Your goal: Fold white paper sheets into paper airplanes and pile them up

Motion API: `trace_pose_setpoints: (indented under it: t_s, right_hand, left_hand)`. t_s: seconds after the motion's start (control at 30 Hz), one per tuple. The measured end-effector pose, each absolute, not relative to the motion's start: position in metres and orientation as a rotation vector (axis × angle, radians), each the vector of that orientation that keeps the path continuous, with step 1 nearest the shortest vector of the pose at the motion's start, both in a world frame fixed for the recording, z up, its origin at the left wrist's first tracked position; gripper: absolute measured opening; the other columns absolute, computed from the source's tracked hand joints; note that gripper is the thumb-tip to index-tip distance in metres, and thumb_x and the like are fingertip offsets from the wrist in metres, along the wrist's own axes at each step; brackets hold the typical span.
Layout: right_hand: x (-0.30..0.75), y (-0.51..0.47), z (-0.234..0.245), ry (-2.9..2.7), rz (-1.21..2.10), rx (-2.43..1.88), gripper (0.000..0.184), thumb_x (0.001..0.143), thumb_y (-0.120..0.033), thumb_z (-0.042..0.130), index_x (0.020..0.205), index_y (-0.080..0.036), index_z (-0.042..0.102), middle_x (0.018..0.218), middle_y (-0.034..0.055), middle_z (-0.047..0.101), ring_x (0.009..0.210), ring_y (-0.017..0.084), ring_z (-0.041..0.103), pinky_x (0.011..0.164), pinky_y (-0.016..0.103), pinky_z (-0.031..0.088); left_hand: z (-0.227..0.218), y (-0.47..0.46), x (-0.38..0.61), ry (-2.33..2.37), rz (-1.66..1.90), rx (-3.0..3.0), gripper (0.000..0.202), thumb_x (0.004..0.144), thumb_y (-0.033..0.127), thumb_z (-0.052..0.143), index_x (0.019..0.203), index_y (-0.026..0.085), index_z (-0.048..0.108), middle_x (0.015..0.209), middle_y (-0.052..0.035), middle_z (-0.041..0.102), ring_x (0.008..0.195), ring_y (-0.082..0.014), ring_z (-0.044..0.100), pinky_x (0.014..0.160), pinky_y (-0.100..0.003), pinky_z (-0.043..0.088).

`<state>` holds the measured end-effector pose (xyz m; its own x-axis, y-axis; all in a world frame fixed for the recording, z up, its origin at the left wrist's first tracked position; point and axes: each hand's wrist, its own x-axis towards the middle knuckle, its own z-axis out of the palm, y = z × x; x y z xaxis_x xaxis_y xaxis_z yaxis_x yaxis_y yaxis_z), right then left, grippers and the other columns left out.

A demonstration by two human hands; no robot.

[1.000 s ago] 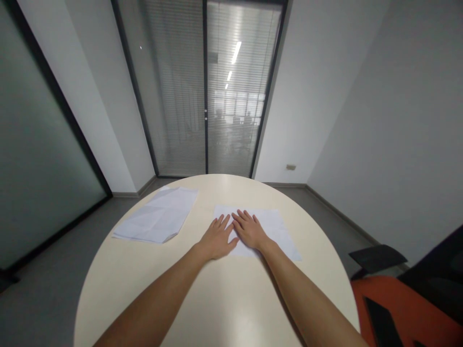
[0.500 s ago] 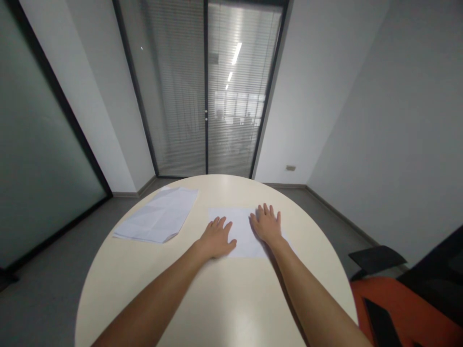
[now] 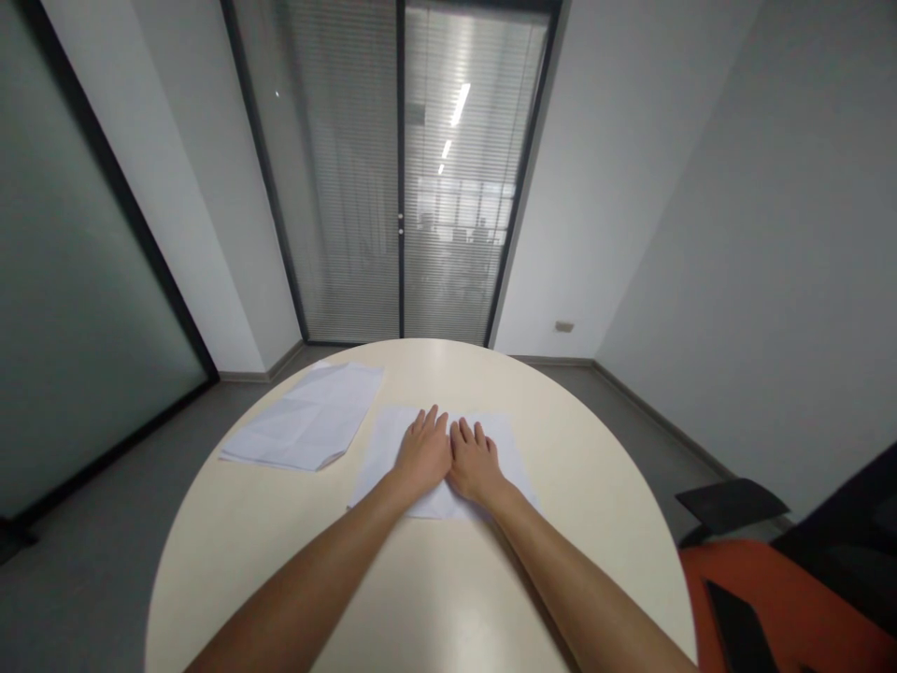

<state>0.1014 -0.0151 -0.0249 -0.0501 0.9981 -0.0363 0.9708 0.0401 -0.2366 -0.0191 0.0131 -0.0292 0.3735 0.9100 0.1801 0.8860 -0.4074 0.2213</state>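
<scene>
A white sheet of paper (image 3: pixel 382 453) lies flat on the round cream table (image 3: pixel 420 598) in front of me. My left hand (image 3: pixel 422 451) rests palm down on the middle of the sheet, fingers stretched out. My right hand (image 3: pixel 475 460) lies flat right beside it, fingers also extended, the two hands touching side by side. Neither hand holds anything; both press on the paper.
A stack of creased white sheets (image 3: pixel 305 428) lies at the table's far left. An orange chair with black armrest (image 3: pixel 763 579) stands at the right. Glass doors with blinds (image 3: pixel 399 187) face me beyond the table.
My right hand slid back left from the sheet's right part to sit against my left hand. The sheet shifted left and a little nearer to me.
</scene>
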Motion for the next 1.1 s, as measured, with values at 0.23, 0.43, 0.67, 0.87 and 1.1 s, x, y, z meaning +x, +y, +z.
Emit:
trace_pose_setpoints:
  t_s: [0.23, 0.43, 0.67, 0.87, 1.1]
  right_hand:
    - [0.116, 0.000, -0.034, -2.163, 0.258, -2.032, 0.064, 0.102, -0.046, 0.026, 0.158, -0.014, 0.029, 0.165, 0.0094, 0.024, 0.152, 0.032, 0.016, 0.121, 0.049, 0.015]
    - [0.146, 0.020, -0.040, -1.968, 0.260, -2.302, 0.076, 0.101, -0.055, 0.022, 0.160, -0.007, 0.015, 0.167, 0.0120, 0.013, 0.154, 0.033, 0.007, 0.122, 0.053, 0.007]
    - [0.130, 0.003, -0.027, -2.184, 0.046, -1.951, 0.065, 0.103, -0.042, 0.025, 0.157, -0.006, 0.026, 0.166, 0.0135, 0.016, 0.154, 0.031, 0.007, 0.123, 0.049, 0.008]
    - [0.119, 0.000, -0.030, -2.411, 0.371, -1.739, 0.065, 0.103, -0.054, 0.018, 0.159, -0.021, 0.027, 0.166, 0.0062, 0.017, 0.154, 0.031, 0.010, 0.122, 0.050, 0.011]
    - [0.148, 0.018, -0.038, -2.271, 0.331, -1.984, 0.072, 0.101, -0.062, 0.023, 0.160, -0.021, 0.023, 0.167, 0.0067, 0.013, 0.154, 0.032, 0.007, 0.122, 0.050, 0.009]
  left_hand:
    - [-0.050, 0.028, -0.046, 1.908, 0.382, 2.399, 0.063, 0.097, 0.054, 0.036, 0.151, 0.021, 0.041, 0.162, -0.0133, 0.030, 0.150, -0.0394, 0.023, 0.119, -0.057, 0.019]
    - [-0.053, 0.031, -0.049, 2.007, 0.347, 2.359, 0.068, 0.095, 0.060, 0.038, 0.152, 0.025, 0.041, 0.163, -0.0130, 0.029, 0.150, -0.0401, 0.023, 0.119, -0.054, 0.020]
    - [-0.056, 0.028, -0.042, 2.000, 0.364, 2.364, 0.063, 0.097, 0.050, 0.039, 0.154, 0.023, 0.039, 0.163, -0.0142, 0.029, 0.150, -0.0415, 0.021, 0.120, -0.057, 0.018]
    - [-0.056, 0.034, -0.050, 1.914, 0.388, 2.429, 0.053, 0.100, 0.035, 0.036, 0.151, 0.023, 0.043, 0.161, -0.0100, 0.034, 0.149, -0.0360, 0.027, 0.119, -0.053, 0.024]
    - [-0.057, 0.049, -0.069, 1.997, 0.368, 2.397, 0.057, 0.101, 0.042, 0.036, 0.149, 0.014, 0.044, 0.159, -0.0166, 0.035, 0.147, -0.0369, 0.031, 0.117, -0.052, 0.029]
